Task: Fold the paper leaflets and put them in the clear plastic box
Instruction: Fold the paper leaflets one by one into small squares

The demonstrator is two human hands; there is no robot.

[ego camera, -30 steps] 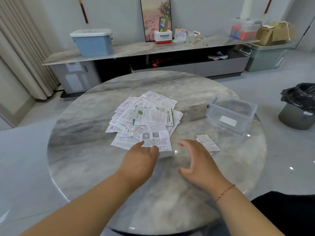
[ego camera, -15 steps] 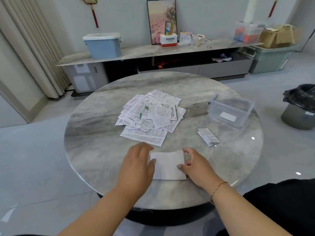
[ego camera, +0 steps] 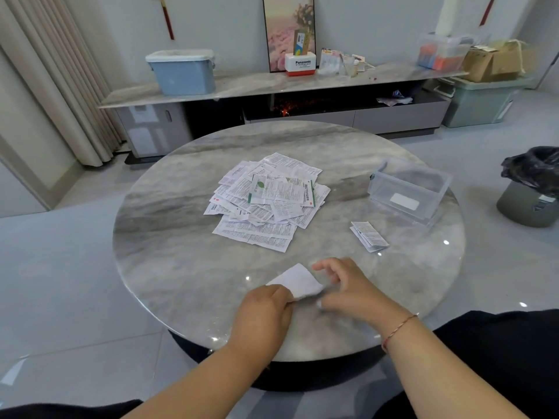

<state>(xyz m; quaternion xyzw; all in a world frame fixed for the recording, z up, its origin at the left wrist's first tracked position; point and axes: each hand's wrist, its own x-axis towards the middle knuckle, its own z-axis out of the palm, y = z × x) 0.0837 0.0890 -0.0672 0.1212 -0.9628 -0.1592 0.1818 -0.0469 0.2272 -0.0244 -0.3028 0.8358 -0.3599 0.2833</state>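
Cream curtain [ego camera: 45, 86] down the far left, then a blue lidded bin [ego camera: 181, 72] on the long marble sideboard [ego camera: 272, 83]. Further along the sideboard, a white and red Panasonic box [ego camera: 300, 64] before a framed picture [ego camera: 289, 28], then a clear tub [ego camera: 443, 52] and a cardboard box [ego camera: 493, 60]. Nearer, a round marble table [ego camera: 169, 237]. At its middle, a loose heap of printed paper leaflets [ego camera: 266, 204], flat and overlapping, nothing between heap and hands. Near the front edge, left hand [ego camera: 263, 316] with fingers curled, pinching the near left edge of a white leaflet [ego camera: 298, 281], blank side up, partly lifted and tilted; blurred, so fold state unclear. Just right of it, right hand [ego camera: 352, 290] loosely spread beside the sheet, fingers relaxed; contact with the paper too blurred to tell. Red string bracelet [ego camera: 397, 329] on that wrist. Right of the heap, a small folded leaflet stack [ego camera: 369, 236] on the bare tabletop, near but apart from the clear plastic box [ego camera: 408, 189], open-topped, with a white label on the near wall. Off the table at far right, a grey waste bin [ego camera: 532, 189] lined with a black bag on the floor.
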